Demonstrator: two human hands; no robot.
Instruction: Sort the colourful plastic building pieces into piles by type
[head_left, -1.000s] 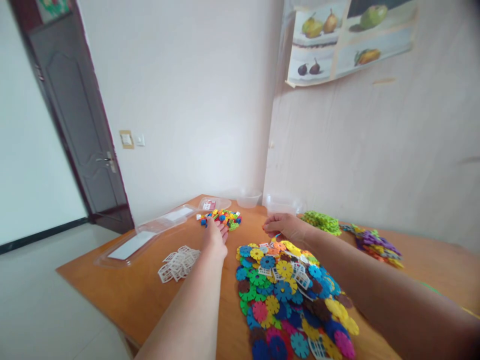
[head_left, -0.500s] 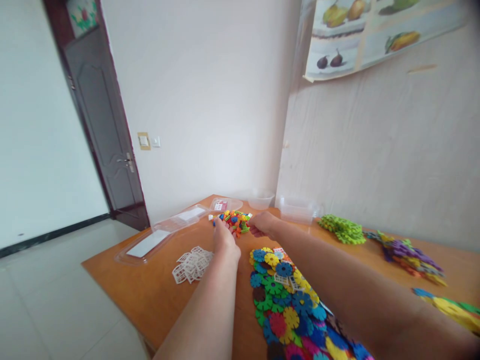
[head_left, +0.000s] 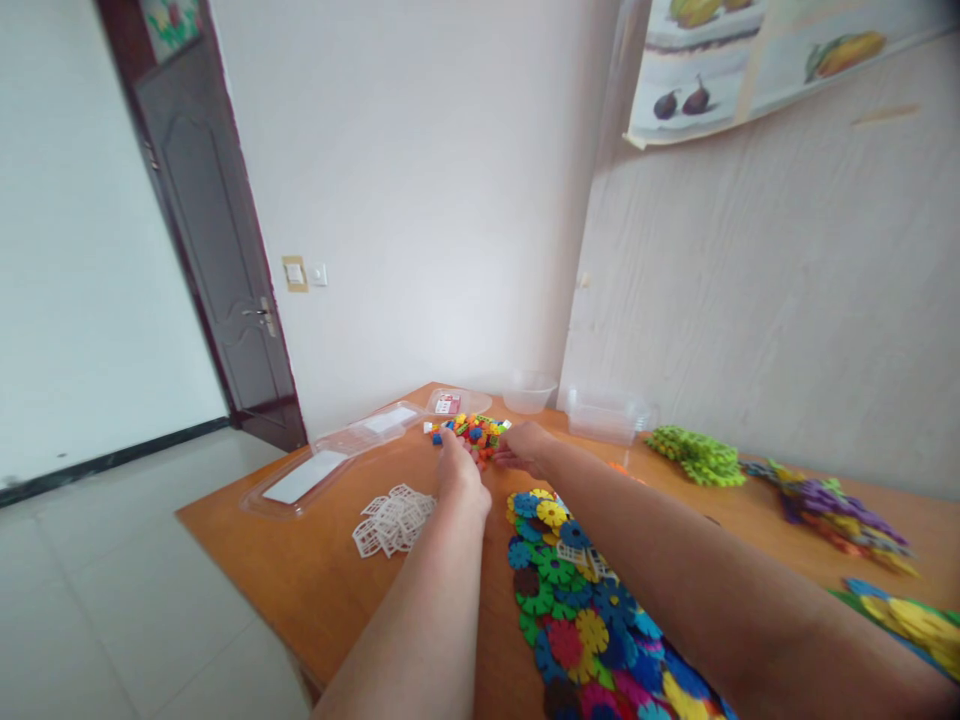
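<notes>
Both my arms stretch out over an orange-brown table (head_left: 315,560). My left hand (head_left: 459,472) rests at the near edge of a small heap of bright little building bricks (head_left: 474,431), its fingertips among them. My right hand (head_left: 523,446) lies beside the same heap on its right, fingers curled toward the bricks. Whether either hand holds a brick is hidden at this distance. Under my right forearm spreads a big pile of flat flower-shaped plastic discs (head_left: 577,610) in many colours.
A cluster of white lattice pieces (head_left: 391,520) lies left of my left arm. Clear plastic lids and trays (head_left: 330,462) line the far left edge; clear tubs (head_left: 606,418) stand by the wall. Green pieces (head_left: 697,456) and purple-orange pieces (head_left: 832,508) lie at right. A door (head_left: 217,240) is at left.
My right hand has left the flower discs and reached forward to the small brick heap. My left hand stayed at the heap. My view has swung left and nearer.
</notes>
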